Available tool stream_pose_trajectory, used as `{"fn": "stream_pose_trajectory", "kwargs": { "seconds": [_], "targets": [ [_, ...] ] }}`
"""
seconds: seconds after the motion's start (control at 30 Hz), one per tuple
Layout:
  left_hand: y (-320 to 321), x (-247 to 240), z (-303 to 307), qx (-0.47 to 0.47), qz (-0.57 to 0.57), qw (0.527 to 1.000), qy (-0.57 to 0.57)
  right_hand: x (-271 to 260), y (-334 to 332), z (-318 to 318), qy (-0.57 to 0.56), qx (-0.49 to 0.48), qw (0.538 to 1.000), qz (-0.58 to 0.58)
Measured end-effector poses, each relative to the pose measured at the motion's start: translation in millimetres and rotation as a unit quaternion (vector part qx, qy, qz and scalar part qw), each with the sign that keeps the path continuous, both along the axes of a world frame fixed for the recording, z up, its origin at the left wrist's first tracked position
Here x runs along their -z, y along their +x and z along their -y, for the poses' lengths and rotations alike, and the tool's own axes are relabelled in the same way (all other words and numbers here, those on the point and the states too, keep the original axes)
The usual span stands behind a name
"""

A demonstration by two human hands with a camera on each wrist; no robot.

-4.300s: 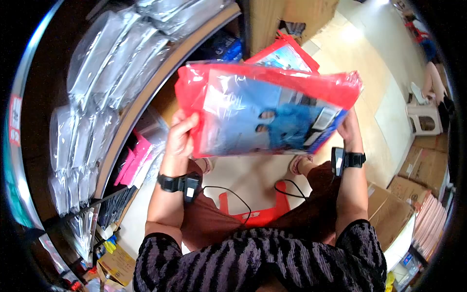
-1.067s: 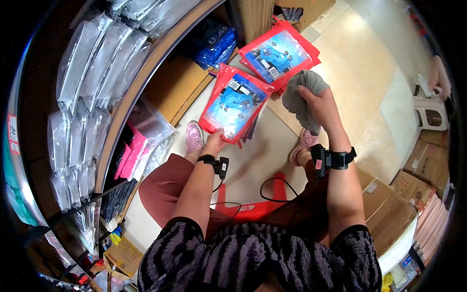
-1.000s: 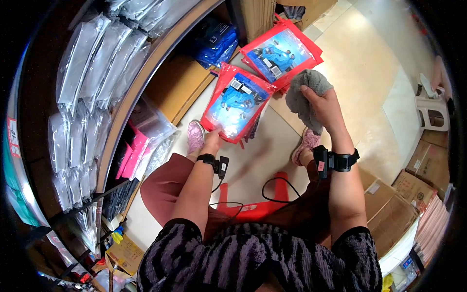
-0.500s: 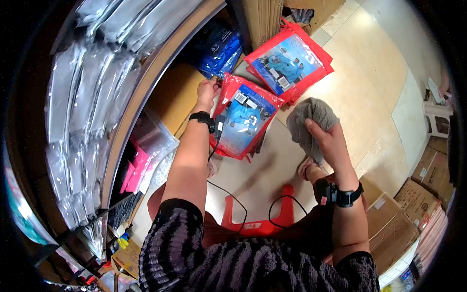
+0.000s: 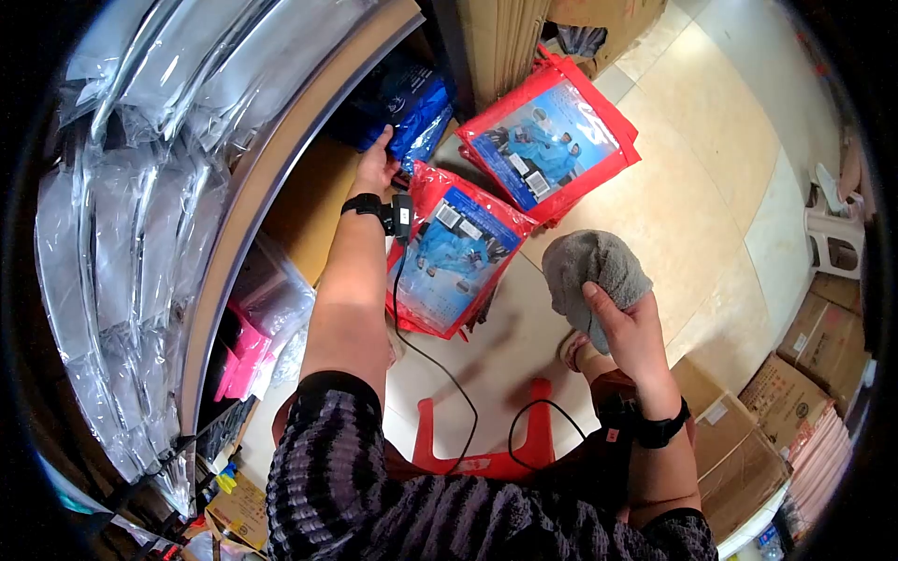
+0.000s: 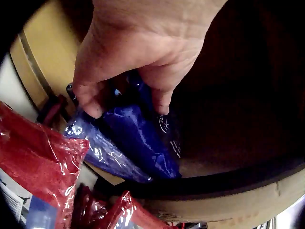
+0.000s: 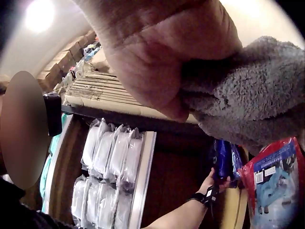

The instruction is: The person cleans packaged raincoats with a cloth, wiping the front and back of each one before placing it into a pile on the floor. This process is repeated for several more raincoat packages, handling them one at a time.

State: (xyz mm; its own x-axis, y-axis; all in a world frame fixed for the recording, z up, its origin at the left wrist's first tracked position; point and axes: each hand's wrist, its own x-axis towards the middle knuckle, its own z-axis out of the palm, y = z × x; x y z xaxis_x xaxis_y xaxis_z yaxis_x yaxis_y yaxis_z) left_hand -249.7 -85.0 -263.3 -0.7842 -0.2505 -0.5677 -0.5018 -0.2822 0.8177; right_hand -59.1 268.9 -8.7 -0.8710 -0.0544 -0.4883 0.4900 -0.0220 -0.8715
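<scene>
My left hand [image 5: 376,166] reaches into the lower shelf at blue plastic-wrapped packages [image 5: 416,107]. In the left wrist view, thumb and fingers of the left hand [image 6: 138,52] pinch the top of a blue package [image 6: 138,138]. A grey cloth [image 5: 591,278] is gripped in my right hand [image 5: 631,337], its thumb lying on top. In the right wrist view the cloth [image 7: 257,90] bunches beside the palm. Two piles of red packages with blue picture fronts, one nearer [image 5: 454,257] and one farther [image 5: 552,140], lie just right of the left hand.
Clear-wrapped grey packs [image 5: 140,215] fill the shelf at left, above pink items [image 5: 245,355]. A red stool [image 5: 486,463] stands between the legs, with black cables over it. Cardboard boxes [image 5: 739,449] and a white stool [image 5: 834,238] are at right.
My left hand has left the nearer red pile and moved up and left to the blue packages, now pinching one. The right hand, still gripping the cloth, is lower in the head view.
</scene>
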Motion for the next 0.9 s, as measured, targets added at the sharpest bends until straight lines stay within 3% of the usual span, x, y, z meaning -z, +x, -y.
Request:
{"fn": "stream_pose_trajectory", "kwargs": {
  "seconds": [0.07,0.17,0.33,0.37,0.43,0.5,0.67,0.7,0.77,0.87,0.9],
  "targets": [
    [-14.9,7.8,2.0,-0.062,0.053,0.992,0.093,-2.2,-0.1,1.7,0.016,-0.01,1.0,0.007],
    [-15.3,-9.5,-6.5,-0.114,0.015,0.986,0.123,1.8,1.3,5.0,0.038,-0.014,0.999,-0.022],
    [-17.9,-59.0,13.0,-0.081,0.01,0.981,0.176,2.8,-0.2,10.7,0.037,-0.003,0.998,-0.053],
    [-7.4,-78.0,6.3,-0.074,-0.016,0.982,0.174,2.4,-1.2,12.1,0.023,0.005,0.998,-0.056],
    [12.9,-115.4,-3.0,-0.085,-0.054,0.974,0.202,12.5,0.6,9.2,0.118,-0.01,0.99,-0.078],
    [36.5,-146.7,0.1,-0.091,-0.073,0.968,0.22,14.1,3.1,8.7,0.145,-0.025,0.984,-0.099],
    [149.9,-228.1,-5.4,-0.012,-0.018,0.988,0.152,-5.7,10.3,25.9,0.085,-0.08,0.983,-0.14],
    [172.9,-232.6,-1.3,0.054,0.015,0.994,0.096,-10.9,12.0,31.7,0.089,-0.107,0.954,-0.267],
    [214.1,-263.2,-32.6,0.089,-0.012,0.99,0.106,-30.4,27.3,45.1,0.15,-0.212,0.923,-0.284],
    [257.5,-275.3,-67.1,0.148,-0.03,0.977,0.148,-27.4,65.7,75.2,0.307,-0.313,0.765,-0.471],
    [267.0,-284.3,-78.5,0.156,-0.036,0.975,0.155,-22.4,69.7,74.2,0.309,-0.289,0.777,-0.466]
  ]
}}
